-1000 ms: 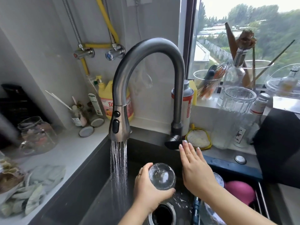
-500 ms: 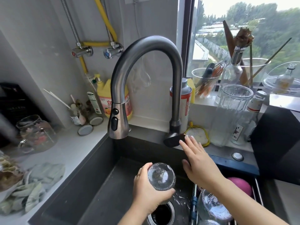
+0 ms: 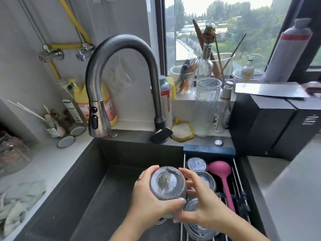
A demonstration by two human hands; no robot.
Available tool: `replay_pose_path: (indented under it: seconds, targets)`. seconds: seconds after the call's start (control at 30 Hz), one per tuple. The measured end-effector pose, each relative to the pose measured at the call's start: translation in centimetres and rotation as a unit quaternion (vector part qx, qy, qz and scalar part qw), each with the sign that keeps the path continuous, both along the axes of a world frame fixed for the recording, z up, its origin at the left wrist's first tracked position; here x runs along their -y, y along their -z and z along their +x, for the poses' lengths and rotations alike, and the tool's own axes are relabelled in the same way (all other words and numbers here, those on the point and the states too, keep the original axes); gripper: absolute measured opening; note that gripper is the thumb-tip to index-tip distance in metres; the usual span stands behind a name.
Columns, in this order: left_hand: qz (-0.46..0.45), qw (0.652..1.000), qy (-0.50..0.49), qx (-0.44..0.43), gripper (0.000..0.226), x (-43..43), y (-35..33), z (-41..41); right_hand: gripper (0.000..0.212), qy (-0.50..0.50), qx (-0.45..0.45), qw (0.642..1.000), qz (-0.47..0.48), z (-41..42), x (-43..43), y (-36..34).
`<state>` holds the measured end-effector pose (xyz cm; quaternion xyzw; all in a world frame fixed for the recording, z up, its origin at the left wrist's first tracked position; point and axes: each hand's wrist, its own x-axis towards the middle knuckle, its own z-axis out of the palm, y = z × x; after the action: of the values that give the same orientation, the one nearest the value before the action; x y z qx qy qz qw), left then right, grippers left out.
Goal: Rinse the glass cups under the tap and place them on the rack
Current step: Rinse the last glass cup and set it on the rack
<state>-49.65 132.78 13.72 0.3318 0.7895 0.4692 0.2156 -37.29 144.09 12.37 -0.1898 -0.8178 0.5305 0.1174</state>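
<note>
My left hand (image 3: 149, 204) grips a clear glass cup (image 3: 167, 182) upside down, its base facing me, over the dark sink (image 3: 83, 188). My right hand (image 3: 201, 204) touches the cup's right side with spread fingers. Both hands are at the left edge of the wire rack (image 3: 238, 180) that spans the sink's right side. Several upturned glass cups (image 3: 197, 164) stand on the rack, partly hidden behind my right hand. The grey arched tap (image 3: 121, 47) stands behind; no water runs from its spray head (image 3: 98, 119).
A pink ladle (image 3: 224, 178) lies on the rack. Behind the sink stand a yellow detergent bottle (image 3: 81, 96), a spray can (image 3: 165, 101), a yellow scrubber (image 3: 182, 130), a tall glass jar (image 3: 207, 105) and bottles. A black appliance (image 3: 274, 126) stands at right, cloth gloves (image 3: 19, 204) at left.
The water stopped running. My right hand came back from the tap lever to the cup. The cup moved right, toward the rack.
</note>
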Motion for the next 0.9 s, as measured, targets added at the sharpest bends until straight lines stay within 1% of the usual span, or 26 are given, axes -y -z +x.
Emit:
replay_pose_path:
  seconds: [0.07, 0.13, 0.2, 0.27, 0.33, 0.37, 0.43, 0.5, 0.53, 0.6, 0.67, 0.7, 0.8, 0.9]
  targets:
    - [0.006, 0.999, 0.036, -0.007, 0.095, -0.4, -0.6, 1.1, 0.110, 0.029, -0.003, 1.000, 0.010, 1.3, 0.5, -0.3]
    - [0.011, 0.995, 0.090, -0.031, 0.093, -1.0, -1.4, 2.7, 0.113, 0.069, -0.009, 0.997, 0.027, 2.7, 0.6, -0.6]
    - [0.029, 0.988, 0.146, -0.042, 0.077, -1.7, -2.4, 4.2, 0.110, 0.098, -0.019, 0.994, 0.049, 4.3, 0.6, -1.1]
    - [0.054, 0.982, 0.179, -0.013, 0.061, -2.4, -3.1, 5.2, 0.104, 0.130, -0.025, 0.989, 0.066, 6.2, 0.2, -1.5]
    - [0.053, 0.979, 0.196, 0.000, 0.054, -3.1, -2.8, 5.4, 0.098, 0.167, -0.025, 0.982, 0.087, 8.5, -0.3, -1.8]
    - [0.041, 0.978, 0.202, -0.021, 0.054, -3.3, -2.2, 5.4, 0.097, 0.189, -0.024, 0.977, 0.096, 9.6, -0.6, -1.8]
    - [-0.028, 0.967, 0.223, -0.119, 0.062, -3.6, -0.3, 5.3, 0.097, 0.231, -0.009, 0.967, 0.110, 11.8, -1.1, -1.7]
    - [-0.148, 0.934, 0.250, -0.209, 0.072, -3.4, 2.1, 5.5, 0.099, 0.260, 0.019, 0.959, 0.113, 13.5, -1.2, -1.3]
    - [-0.200, 0.917, 0.259, -0.227, 0.078, -3.3, 3.5, 5.7, 0.097, 0.264, 0.033, 0.958, 0.111, 14.1, -1.2, -0.9]
    - [-0.256, 0.904, 0.260, -0.223, 0.091, -3.0, 6.2, 6.4, 0.095, 0.256, 0.057, 0.960, 0.102, 14.8, -0.8, 0.0]
    - [-0.267, 0.901, 0.253, -0.228, 0.101, -3.1, 7.8, 7.0, 0.099, 0.242, 0.081, 0.963, 0.086, 15.2, -0.2, 1.0]
    - [-0.261, 0.904, 0.246, -0.232, 0.102, -3.3, 8.2, 7.1, 0.101, 0.235, 0.091, 0.965, 0.079, 15.2, 0.2, 1.4]
    - [-0.219, 0.927, 0.228, -0.204, 0.098, -3.8, 8.8, 6.9, 0.100, 0.208, 0.105, 0.970, 0.062, 14.7, 1.2, 2.6]
    - [-0.190, 0.936, 0.233, -0.182, 0.094, -3.8, 9.0, 6.2, 0.101, 0.192, 0.117, 0.973, 0.054, 13.9, 1.5, 3.3]
